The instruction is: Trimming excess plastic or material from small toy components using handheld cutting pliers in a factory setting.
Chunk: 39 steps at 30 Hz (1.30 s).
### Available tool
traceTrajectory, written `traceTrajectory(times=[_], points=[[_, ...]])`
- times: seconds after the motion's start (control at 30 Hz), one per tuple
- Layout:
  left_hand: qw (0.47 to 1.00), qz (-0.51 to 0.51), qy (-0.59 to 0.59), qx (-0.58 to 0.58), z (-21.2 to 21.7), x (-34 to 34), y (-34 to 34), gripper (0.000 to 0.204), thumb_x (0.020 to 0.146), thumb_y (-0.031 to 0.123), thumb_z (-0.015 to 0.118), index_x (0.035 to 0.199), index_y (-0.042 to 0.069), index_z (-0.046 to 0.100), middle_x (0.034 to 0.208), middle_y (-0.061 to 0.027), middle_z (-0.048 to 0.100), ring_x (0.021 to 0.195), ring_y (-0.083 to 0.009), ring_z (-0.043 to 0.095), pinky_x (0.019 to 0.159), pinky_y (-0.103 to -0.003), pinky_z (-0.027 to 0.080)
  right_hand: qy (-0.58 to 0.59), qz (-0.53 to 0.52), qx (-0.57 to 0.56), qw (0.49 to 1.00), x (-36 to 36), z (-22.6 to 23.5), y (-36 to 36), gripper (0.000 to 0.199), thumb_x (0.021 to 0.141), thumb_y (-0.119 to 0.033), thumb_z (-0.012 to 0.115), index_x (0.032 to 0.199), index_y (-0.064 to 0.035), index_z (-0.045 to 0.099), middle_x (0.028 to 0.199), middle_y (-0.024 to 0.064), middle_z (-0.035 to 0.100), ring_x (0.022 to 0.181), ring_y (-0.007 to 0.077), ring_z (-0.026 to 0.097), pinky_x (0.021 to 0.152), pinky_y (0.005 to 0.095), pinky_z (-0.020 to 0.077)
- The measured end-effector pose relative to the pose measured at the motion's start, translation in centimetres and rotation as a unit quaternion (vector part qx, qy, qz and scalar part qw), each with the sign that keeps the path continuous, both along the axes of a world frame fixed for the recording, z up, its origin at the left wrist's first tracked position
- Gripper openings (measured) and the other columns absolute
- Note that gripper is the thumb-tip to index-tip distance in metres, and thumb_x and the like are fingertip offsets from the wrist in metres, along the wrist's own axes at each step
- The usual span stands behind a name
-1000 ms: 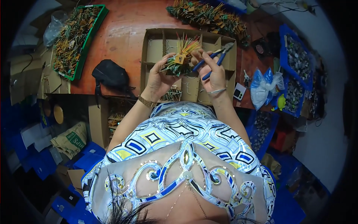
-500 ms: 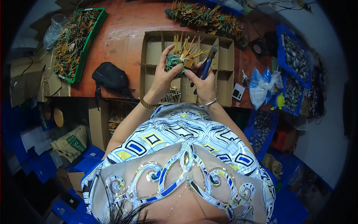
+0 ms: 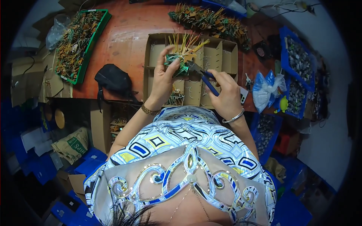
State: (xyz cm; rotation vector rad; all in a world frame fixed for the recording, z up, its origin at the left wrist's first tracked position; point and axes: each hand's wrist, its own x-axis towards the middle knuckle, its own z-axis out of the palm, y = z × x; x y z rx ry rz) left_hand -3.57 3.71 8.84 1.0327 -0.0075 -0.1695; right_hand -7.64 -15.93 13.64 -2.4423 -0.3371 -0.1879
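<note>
The left hand (image 3: 163, 77) is closed in a pinch around a small green bundle of parts (image 3: 180, 60), thumb on one side and fingers on the other, holding it above the middle compartments of a divided cardboard box (image 3: 226, 51). Yellow leads fan out of the bundle's far end, so its long axis runs away from the person toward the far edge of the worktop (image 3: 124, 34). The right hand (image 3: 226, 92) is wrapped tight around blue-handled pliers (image 3: 203, 77), whose nose points left and away and touches the bundle's right side.

A black pouch (image 3: 113, 80) lies left of the box near the worktop's near edge. A green tray (image 3: 81, 45) of mixed parts sits at the left edge, and a row of similar bundles (image 3: 211, 20) lies along the far edge. A blue plastic bag (image 3: 266, 88) rests to the right of the box, with blue bins (image 3: 298, 60) beyond it.
</note>
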Motion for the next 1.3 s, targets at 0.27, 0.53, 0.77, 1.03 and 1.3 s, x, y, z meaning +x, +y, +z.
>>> traceTrajectory(times=[0.27, 0.53, 0.77, 1.03, 1.3], points=[[0.981, -0.113, 0.087, -0.132, 0.0, -1.6, -1.6, 0.033, 0.093, 0.016, 0.057, 0.12, 0.002, 0.044, 0.109, -0.0097, 0.059, 0.098, -0.0198, 0.061, 0.08, -0.039, 0.057, 0.027, -0.076, 0.263, 0.961, 1.6, -2.8, 2.8, 0.036, 0.074, -0.008, 0.075, 0.104, -0.0031, 0.055, 0.08, 0.009, 0.066, 0.067, 0.0182, 0.065, 0.062, 0.0277, 0.0495], [0.98, -0.05, 0.163, -0.107, 0.7, -0.5, -1.0, 0.038, 0.094, 0.031, 0.056, 0.118, 0.003, 0.05, 0.106, -0.0107, 0.063, 0.092, -0.0201, 0.065, 0.073, -0.038, 0.06, 0.067, 0.01, 0.411, 0.909, 1.2, -1.1, 2.4, 0.031, 0.081, 0.003, 0.066, 0.11, -0.0023, 0.057, 0.094, 0.0068, 0.064, 0.086, 0.0133, 0.063, 0.073, 0.0256, 0.052], [0.961, -0.058, 0.209, -0.173, 0.8, -0.6, -1.1, 0.042, 0.095, 0.042, 0.05, 0.122, 0.01, 0.05, 0.114, -0.0098, 0.061, 0.094, -0.0211, 0.065, 0.086, -0.047, 0.055, 0.006, 0.003, 0.051, 0.999, -0.5, 1.0, 0.0, 0.043, 0.069, 0.005, 0.069, 0.11, -0.0013, 0.06, 0.088, 0.0116, 0.062, 0.075, 0.0242, 0.063, 0.061, 0.0298, 0.0489], [0.96, -0.11, 0.234, -0.106, 1.0, -0.9, -2.1, 0.04, 0.095, 0.046, 0.05, 0.122, 0.017, 0.053, 0.112, -0.0044, 0.064, 0.098, -0.0183, 0.065, 0.088, -0.046, 0.053, -0.035, -0.051, 0.169, 0.984, 1.0, 0.2, 1.4, 0.041, 0.069, -0.005, 0.076, 0.105, -0.0014, 0.057, 0.083, 0.0092, 0.06, 0.071, 0.0204, 0.06, 0.061, 0.0293, 0.0473], [0.952, -0.202, 0.221, -0.059, 0.6, -1.3, -1.3, 0.051, 0.094, 0.05, 0.048, 0.129, 0.012, 0.045, 0.117, -0.0076, 0.058, 0.105, -0.0206, 0.06, 0.082, -0.041, 0.053, -0.018, -0.022, 0.263, 0.964, 3.1, -2.7, 1.0, 0.032, 0.075, -0.003, 0.074, 0.101, -0.0027, 0.056, 0.088, 0.0027, 0.062, 0.073, 0.0088, 0.06, 0.062, 0.0215, 0.0486]])
